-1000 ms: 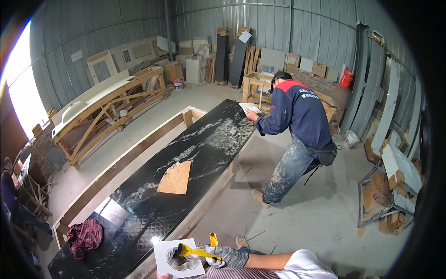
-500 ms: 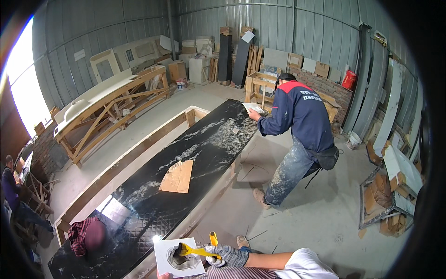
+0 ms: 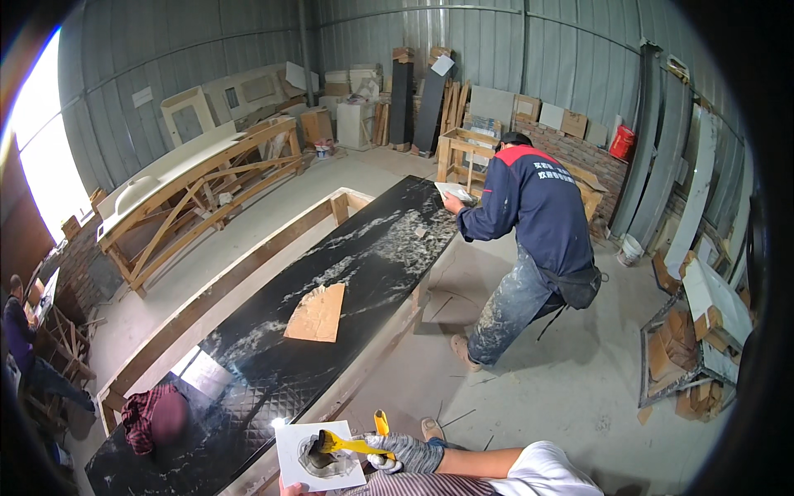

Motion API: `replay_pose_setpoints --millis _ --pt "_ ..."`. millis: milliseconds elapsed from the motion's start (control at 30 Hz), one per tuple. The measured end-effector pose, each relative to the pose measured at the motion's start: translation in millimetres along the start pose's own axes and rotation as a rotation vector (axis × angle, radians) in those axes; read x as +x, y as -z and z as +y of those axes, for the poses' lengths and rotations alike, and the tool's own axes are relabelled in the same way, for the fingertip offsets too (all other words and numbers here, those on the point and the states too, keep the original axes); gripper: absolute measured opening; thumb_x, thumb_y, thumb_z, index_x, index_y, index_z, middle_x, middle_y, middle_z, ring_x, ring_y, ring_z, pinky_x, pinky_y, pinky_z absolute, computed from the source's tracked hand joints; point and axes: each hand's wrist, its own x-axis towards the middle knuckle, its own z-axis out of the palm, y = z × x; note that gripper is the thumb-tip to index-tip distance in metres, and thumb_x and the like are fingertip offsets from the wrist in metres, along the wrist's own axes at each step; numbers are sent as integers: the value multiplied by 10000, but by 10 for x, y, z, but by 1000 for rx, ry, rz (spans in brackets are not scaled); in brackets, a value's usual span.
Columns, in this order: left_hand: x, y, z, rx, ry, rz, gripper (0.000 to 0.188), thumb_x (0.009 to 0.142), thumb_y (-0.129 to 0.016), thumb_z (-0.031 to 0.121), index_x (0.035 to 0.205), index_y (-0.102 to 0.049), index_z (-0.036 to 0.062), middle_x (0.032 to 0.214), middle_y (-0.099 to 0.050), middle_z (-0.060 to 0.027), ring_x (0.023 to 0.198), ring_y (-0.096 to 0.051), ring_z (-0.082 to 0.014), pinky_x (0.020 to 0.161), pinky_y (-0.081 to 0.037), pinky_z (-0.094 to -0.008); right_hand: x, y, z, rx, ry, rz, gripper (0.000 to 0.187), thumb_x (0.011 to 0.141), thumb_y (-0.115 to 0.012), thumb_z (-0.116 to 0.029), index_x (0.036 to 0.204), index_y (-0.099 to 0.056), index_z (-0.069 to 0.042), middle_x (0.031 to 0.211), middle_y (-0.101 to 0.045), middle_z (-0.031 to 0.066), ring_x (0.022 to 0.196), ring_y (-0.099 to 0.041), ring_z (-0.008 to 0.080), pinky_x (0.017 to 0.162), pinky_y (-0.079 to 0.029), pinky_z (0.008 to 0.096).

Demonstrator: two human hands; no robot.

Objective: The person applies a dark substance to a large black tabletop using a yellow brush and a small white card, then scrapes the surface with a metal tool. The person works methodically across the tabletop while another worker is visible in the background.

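At the bottom, my gloved right hand (image 3: 404,453) is closed round a yellow putty knife (image 3: 357,447). The knife's dark end rests in smeared grey paste (image 3: 329,465) on a small white board (image 3: 292,436). Bare fingers of my left hand (image 3: 291,489) grip the board's lower left corner; most of that hand is out of the picture. Another yellow piece (image 3: 381,422) sticks up beside my right hand, and I cannot tell whether it belongs to the knife. Beyond the board lies a long black, white-veined slab (image 3: 273,364).
A brown cardboard piece (image 3: 316,314) lies on the slab. At its right, a co-worker (image 3: 529,215) bends over, holding a white board (image 3: 453,192). A maroon rounded shape (image 3: 169,417) with plaid cloth is at the slab's left end. A wooden bench (image 3: 198,186) stands behind.
The co-worker has shifted slightly to the right, with the head further forward. My white board has moved very little. Both my hands keep their hold.
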Motion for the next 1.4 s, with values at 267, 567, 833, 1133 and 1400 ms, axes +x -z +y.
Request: replay_pose_setpoints --millis 267,567,833,1133,1400 --pt "-9 85 33 -3 20 -1 343 907 -624 126 1232 -610 18 1120 -693 -113 1023 -647 -262 946 -512 -439 -17 -93 -63 0 -43 30 432 1057 -490 -334 1407 -517 -81 739 -530 -8 529 -433 45 446 -357 165" --pt "-45 -15 2 0 -15 17 351 884 -640 113 1224 -617 28 1102 -698 -102 1007 -652 -261 947 -511 -455 -13 -99 -27 39 -43 22 422 1044 -527 -329 1390 -534 -88 738 -540 -8 512 -433 46 432 -356 175" --pt "-95 -105 22 35 -1 80 274 869 -645 94 1136 -644 38 990 -703 -76 799 -632 -216 828 -539 -392 -42 -172 -22 49 -44 36 411 1041 -534 -329 1368 -548 -79 726 -548 -6 497 -446 47 419 -355 178" --pt "-104 32 35 42 3 106 259 863 -645 87 1118 -651 41 970 -705 -76 763 -622 -207 821 -537 -392 -79 -193 -16 -30 4 28 424 1052 -509 -347 1376 -546 -76 725 -545 -34 507 -435 31 438 -359 167" --pt "-127 73 72 -29 62 -9 282 881 -628 96 1157 -638 39 1011 -705 -88 883 -651 -235 853 -537 -402 -99 -164 5 2 -10 -21 454 1072 -449 -337 1445 -494 -82 766 -527 -28 547 -435 31 479 -369 155"
